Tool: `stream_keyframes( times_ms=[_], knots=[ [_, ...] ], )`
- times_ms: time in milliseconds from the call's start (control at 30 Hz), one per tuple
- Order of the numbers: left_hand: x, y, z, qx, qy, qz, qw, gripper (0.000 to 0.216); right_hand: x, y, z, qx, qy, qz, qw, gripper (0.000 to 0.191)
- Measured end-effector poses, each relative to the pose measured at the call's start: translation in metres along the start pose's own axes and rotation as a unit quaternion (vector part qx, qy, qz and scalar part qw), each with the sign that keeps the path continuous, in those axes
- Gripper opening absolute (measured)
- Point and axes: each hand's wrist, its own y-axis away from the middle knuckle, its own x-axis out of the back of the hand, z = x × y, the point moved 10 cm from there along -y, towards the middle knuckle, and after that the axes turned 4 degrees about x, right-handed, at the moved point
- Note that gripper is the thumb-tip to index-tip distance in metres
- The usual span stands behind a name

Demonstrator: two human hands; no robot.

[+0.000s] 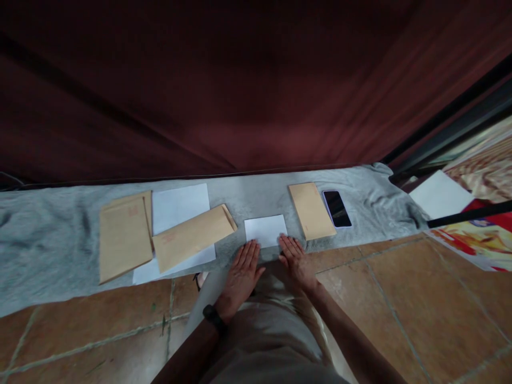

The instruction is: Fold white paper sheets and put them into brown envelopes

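A small folded white paper lies on the grey cloth in front of me. My left hand lies flat with fingers stretched out, fingertips at the paper's near left edge. My right hand is also flat and open, fingertips touching the paper's near right corner. Neither hand holds anything. A dark band sits on my left wrist.
Left of the paper lie two brown envelopes over white sheets. To the right sit a narrow brown envelope and a black phone. A dark red curtain hangs behind. Tiled floor spreads around my knees.
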Motion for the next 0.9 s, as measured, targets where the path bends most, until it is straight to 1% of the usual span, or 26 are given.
stream_keyframes(
  times_ms=[133, 267, 367, 600, 700, 900],
  knots=[
    [0.006, -0.002, -0.003, 0.009, -0.008, 0.000, 1.000, 0.060, 0.006, -0.001, 0.003, -0.008, -0.004, 0.009, 1.000, 0.054],
    [0.010, -0.015, 0.003, 0.000, 0.004, 0.000, 1.000, 0.057, 0.004, -0.016, 0.005, -0.011, -0.017, -0.003, 1.000, 0.051],
    [0.007, -0.020, 0.006, -0.012, 0.007, -0.001, 1.000, 0.058, 0.001, -0.031, 0.011, -0.025, -0.012, -0.012, 1.000, 0.051],
    [-0.002, -0.011, 0.004, -0.021, -0.022, -0.016, 0.999, 0.064, -0.002, -0.050, 0.027, -0.047, 0.016, 0.005, 0.999, 0.052],
    [-0.001, -0.013, 0.007, -0.011, -0.023, -0.021, 0.999, 0.064, -0.006, -0.053, 0.023, -0.063, 0.033, 0.019, 0.997, 0.052],
    [0.002, -0.020, 0.014, -0.010, -0.010, -0.025, 1.000, 0.061, -0.014, -0.051, 0.005, -0.077, 0.036, 0.035, 0.996, 0.051]
  ],
)
